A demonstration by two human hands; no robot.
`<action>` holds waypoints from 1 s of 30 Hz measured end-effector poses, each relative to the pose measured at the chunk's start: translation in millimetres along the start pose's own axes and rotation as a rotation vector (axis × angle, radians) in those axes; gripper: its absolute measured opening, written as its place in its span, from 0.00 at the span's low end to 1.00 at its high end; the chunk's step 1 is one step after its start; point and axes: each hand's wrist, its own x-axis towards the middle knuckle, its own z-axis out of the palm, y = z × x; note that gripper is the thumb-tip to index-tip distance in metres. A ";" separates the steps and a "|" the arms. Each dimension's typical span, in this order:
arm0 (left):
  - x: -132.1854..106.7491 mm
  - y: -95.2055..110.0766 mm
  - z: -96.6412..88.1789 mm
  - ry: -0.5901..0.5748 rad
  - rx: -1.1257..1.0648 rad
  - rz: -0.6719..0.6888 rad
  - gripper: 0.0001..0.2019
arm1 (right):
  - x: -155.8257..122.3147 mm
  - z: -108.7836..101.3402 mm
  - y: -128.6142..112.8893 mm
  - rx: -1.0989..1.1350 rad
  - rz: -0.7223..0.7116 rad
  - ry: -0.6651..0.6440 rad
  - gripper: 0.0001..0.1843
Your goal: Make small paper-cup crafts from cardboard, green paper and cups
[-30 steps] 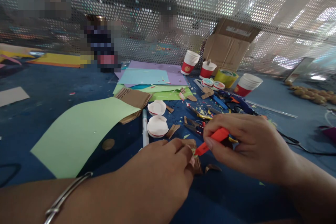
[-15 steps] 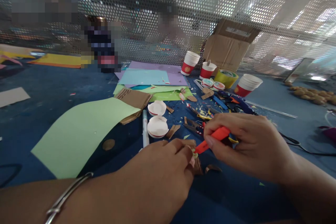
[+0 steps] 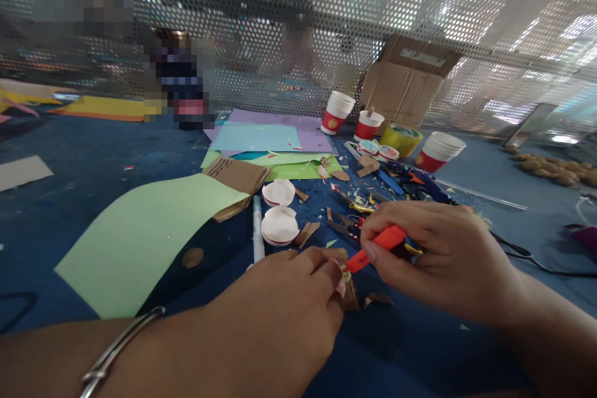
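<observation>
My right hand (image 3: 438, 261) is closed around an orange-red marker (image 3: 380, 249), slanted down to the left. Its tip touches a small piece with pale green paper bits (image 3: 346, 273), right beside my left fingertips. My left hand (image 3: 289, 305) has its fingers bent together and presses this piece down on brown cardboard (image 3: 351, 295). My left fingers hide most of the piece. A curled cardboard scrap (image 3: 379, 300) lies just right of it. Behind my hands are scissors (image 3: 342, 224) and two white cut cup bottoms (image 3: 280, 225), with a pale marker (image 3: 258, 230) alongside.
On the blue table, a light green sheet (image 3: 140, 230) curves up at left, near corrugated cardboard (image 3: 240, 177). Coloured paper (image 3: 256, 135) lies farther back. Paper cups (image 3: 337, 113), yellow tape (image 3: 402, 138), a glue gun (image 3: 426, 180) and paper scraps occupy the right. A perforated screen (image 3: 261, 43) stands behind.
Almost nothing differs. Both hands keep their places, and the marker tip stays against the small piece; the marker has shifted only very slightly to the left.
</observation>
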 end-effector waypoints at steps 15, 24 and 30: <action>2.4 -0.5 -2.7 -0.020 -0.004 -0.003 0.13 | -0.2 -2.5 -0.3 -0.008 0.026 0.029 0.04; 5.5 -0.7 -3.9 -0.057 -0.028 -0.014 0.12 | 0.9 -1.4 -1.0 0.017 0.014 -0.008 0.04; 5.0 -0.5 -7.1 -0.064 -0.045 -0.031 0.14 | -1.2 -0.5 -1.3 0.023 0.001 0.002 0.04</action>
